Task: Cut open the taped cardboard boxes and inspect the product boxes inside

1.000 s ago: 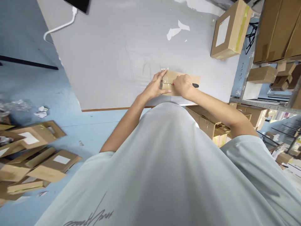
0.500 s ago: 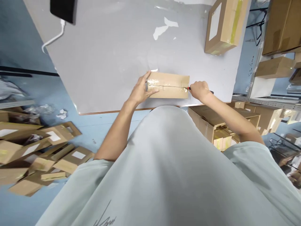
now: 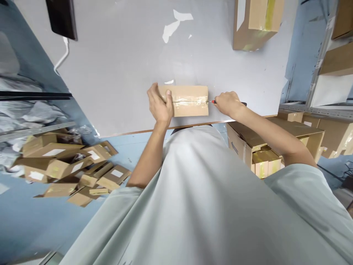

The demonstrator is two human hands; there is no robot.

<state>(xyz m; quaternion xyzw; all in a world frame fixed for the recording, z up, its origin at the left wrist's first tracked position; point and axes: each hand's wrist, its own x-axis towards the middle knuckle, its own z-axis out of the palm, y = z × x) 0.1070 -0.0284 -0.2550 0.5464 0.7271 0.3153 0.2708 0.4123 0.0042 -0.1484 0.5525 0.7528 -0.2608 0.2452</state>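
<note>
A small cardboard box [image 3: 190, 109] with clear tape along its top seam lies near the table's front edge. My left hand [image 3: 161, 105] grips its left end, the thumb across the top and the fingers round the far left corner. In my right hand [image 3: 227, 103], the fingers are closed around a slim box cutter [image 3: 214, 102] with a red front part and a dark handle end poking out behind. Its thin tip points left at the seam on the box's right end; whether it touches the cardboard I cannot tell.
A taller taped box [image 3: 257, 25] stands at the table's [image 3: 116, 73] back right. A phone [image 3: 61, 18] with a white cable lies back left, and white paper scraps [image 3: 176, 24] lie mid-table. Opened cartons [image 3: 82, 165] are heaped on the floor left; a large carton [image 3: 248, 140] stands right.
My left hand has shifted its hold, the thumb now lying across the box top. The cutter has drawn back slightly from the box's right end. The whole view has shifted.
</note>
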